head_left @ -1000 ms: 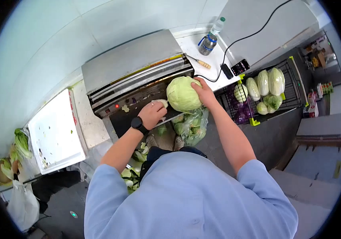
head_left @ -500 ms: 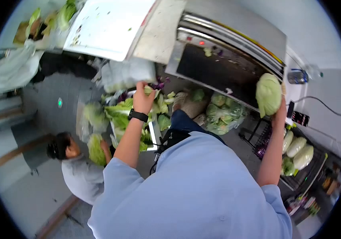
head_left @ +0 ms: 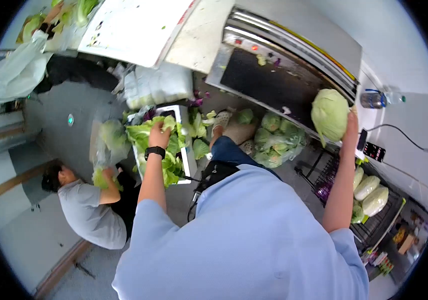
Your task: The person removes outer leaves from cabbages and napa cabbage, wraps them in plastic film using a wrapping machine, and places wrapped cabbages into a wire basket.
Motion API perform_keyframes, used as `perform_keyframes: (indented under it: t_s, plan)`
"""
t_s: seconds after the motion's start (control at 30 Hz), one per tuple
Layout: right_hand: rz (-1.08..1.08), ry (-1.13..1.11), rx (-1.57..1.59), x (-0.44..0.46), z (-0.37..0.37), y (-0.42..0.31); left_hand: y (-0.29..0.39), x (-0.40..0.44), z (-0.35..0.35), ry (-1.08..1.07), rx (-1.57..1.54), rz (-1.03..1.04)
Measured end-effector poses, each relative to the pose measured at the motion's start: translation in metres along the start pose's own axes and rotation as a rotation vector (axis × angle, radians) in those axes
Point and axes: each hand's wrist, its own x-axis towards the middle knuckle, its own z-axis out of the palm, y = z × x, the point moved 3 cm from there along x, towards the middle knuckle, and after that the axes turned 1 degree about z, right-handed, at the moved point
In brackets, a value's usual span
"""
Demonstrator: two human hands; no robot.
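My left hand [head_left: 159, 135], with a black watch on the wrist, is over a white bin [head_left: 186, 145] of loose green leaves [head_left: 146, 131]. Its fingers are apart, and nothing can be made out between them. On the right, my right hand [head_left: 350, 129] holds a round pale green cabbage [head_left: 330, 115] from its outer side, at the end of the metal wrapping machine [head_left: 269, 82]. One outer leaf of the cabbage hangs down.
A co-worker [head_left: 91, 207] crouches at the left with bagged greens. A bag of cabbages [head_left: 279, 140] lies by my feet. A basket [head_left: 374, 220] with wrapped cabbages stands right; a bottle [head_left: 373, 100] and phone [head_left: 374, 151] lie beyond the machine.
The view has swung left. My left hand has moved from beside the cabbage to over the leaf bin, and its fingers have opened. My right hand has kept the cabbage, which has turned slightly.
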Motion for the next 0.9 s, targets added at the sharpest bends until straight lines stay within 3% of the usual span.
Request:
perform_keyframes:
  t_s: [0.07, 0.17, 0.23, 0.33, 0.37, 0.5, 0.6, 0.67, 0.77, 0.9]
  plan:
    - [-0.092, 0.043, -0.100, 0.016, -0.003, 0.027, 0.098, -0.008, 0.024, -0.332, -0.366, 0.207]
    - [-0.111, 0.098, -0.226, -0.012, 0.008, -0.006, 0.260, -0.052, 0.054, -0.834, -0.737, 0.413]
    - [-0.088, 0.116, -0.228, -0.023, 0.013, -0.020, 0.345, -0.091, 0.068, -0.954, -0.729, 0.480]
    - [-0.086, 0.134, -0.102, -0.029, 0.017, -0.024, 0.415, -0.111, 0.118, -0.714, -0.534, 0.713]
    - [-0.074, 0.137, -0.061, -0.029, 0.018, -0.019, 0.429, -0.114, 0.130, -0.676, -0.427, 0.698]
    - [-0.045, 0.183, 0.033, -0.027, 0.016, 0.001, 0.443, -0.119, 0.157, -0.657, -0.269, 0.797]
    - [-0.031, 0.194, 0.051, -0.030, 0.015, 0.007, 0.440, -0.122, 0.157, -0.898, -0.459, 0.620]
    - [0.001, 0.182, 0.046, -0.037, 0.015, -0.004, 0.439, -0.122, 0.159, -0.779, -0.451, 0.651]
    - [-0.084, 0.309, -0.335, -0.037, 0.007, 0.002, 0.439, -0.116, 0.170, -0.644, -0.466, 0.780]
    - [-0.338, 0.195, -0.444, -0.064, 0.020, -0.041, 0.452, -0.117, 0.161, -0.538, -0.484, 0.862]
